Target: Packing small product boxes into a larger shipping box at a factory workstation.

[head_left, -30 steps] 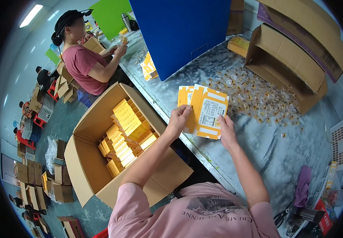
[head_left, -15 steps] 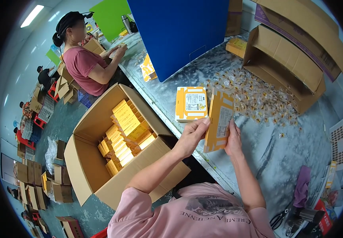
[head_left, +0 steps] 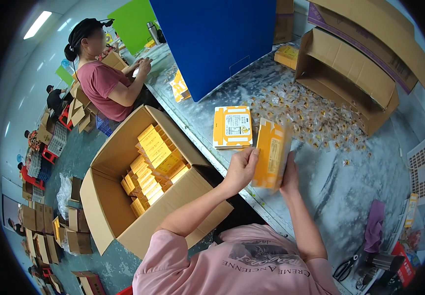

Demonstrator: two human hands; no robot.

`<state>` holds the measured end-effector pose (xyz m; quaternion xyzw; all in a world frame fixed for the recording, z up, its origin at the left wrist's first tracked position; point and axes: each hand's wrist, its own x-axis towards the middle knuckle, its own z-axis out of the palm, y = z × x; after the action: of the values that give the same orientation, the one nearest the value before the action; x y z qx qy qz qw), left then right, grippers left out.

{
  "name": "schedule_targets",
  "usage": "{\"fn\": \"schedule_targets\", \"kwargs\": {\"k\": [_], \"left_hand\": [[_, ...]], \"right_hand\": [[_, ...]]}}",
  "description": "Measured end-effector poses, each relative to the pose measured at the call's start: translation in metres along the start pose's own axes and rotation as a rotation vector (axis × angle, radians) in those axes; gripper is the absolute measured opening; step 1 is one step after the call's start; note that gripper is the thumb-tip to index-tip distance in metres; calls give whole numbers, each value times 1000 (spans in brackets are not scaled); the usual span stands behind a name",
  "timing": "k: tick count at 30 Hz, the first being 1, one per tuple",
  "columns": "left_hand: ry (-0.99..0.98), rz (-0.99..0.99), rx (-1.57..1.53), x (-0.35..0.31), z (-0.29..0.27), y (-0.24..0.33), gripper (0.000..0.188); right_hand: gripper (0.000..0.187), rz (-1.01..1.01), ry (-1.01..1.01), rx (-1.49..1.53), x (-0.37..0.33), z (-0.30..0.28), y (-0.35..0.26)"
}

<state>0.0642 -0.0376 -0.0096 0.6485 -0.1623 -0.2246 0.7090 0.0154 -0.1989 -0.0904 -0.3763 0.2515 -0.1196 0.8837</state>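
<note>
Left hand (head_left: 242,171) pinches, right hand (head_left: 290,176) grasps opposite sides of blurred yellow-and-white cardboard carton (head_left: 267,160) over mottled grey tabletop (head_left: 333,211).

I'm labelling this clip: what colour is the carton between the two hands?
The carton is orange-yellow with white patches; the head view shows it.

Head-worn fisheye, near, looks down on left hand (head_left: 242,168), right hand (head_left: 290,176), table (head_left: 343,196)
</note>
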Motion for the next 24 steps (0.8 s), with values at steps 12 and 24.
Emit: {"fn": "schedule_targets", "kwargs": {"k": [12,24], "left_hand": [[506,231,899,78,-98,-23,22],[183,98,411,-16,54,-33,66]], "right_hand": [[26,-372,-11,-580,-2,-37,12],[32,-473,-30,-706,-70,-28,-27]]}}
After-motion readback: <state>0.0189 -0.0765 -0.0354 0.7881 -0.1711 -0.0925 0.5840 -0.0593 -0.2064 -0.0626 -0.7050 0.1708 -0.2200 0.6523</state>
